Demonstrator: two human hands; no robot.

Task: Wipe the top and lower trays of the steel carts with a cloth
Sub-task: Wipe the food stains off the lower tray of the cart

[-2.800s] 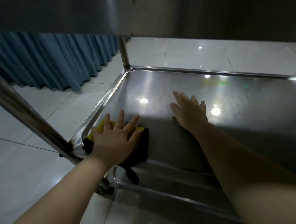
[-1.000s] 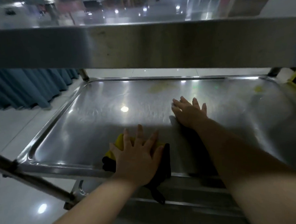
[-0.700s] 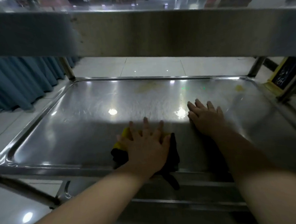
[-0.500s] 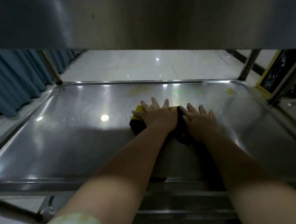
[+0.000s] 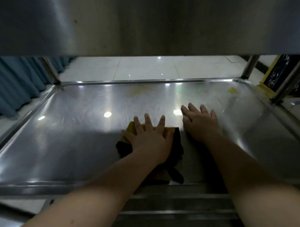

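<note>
Head camera looks under the cart's upper shelf at the left hand point(image 5: 150, 141), which lies flat with its fingers spread and straight, pressing a yellow-and-black folded cloth point(image 5: 178, 143) onto the shiny steel lower tray point(image 5: 68, 135). The cloth sits near the middle of the tray's near half, and a dark tail of it trails back to the front rim. The right hand point(image 5: 201, 124) rests just beside the cloth, palm down and fingers straight, holding nothing; it looks like a brace.

Several things could go wrong from here. The cloth is only pressed, not gripped, so a fast stroke could let the palm slide over it and leave it behind. The loose tail could catch on the front rim and drag the cloth into a bunch. A pale yellowish smear point(image 5: 139, 91) near the far rim and a small yellow mark point(image 5: 232, 90) towards the far right corner lie well beyond the cloth, and short strokes would probably miss them. Weight on the bracing palm may leave prints on the steel, or push the cart if it rolls freely.

Both forearms reach forward and slightly inward, low under the dull steel underside of the top tray point(image 5: 141, 23), with the wrists nearly level. Beyond the tray are white glossy floor tiles point(image 5: 143, 66) and, at left, a pleated blue curtain point(image 5: 10, 89).
</note>
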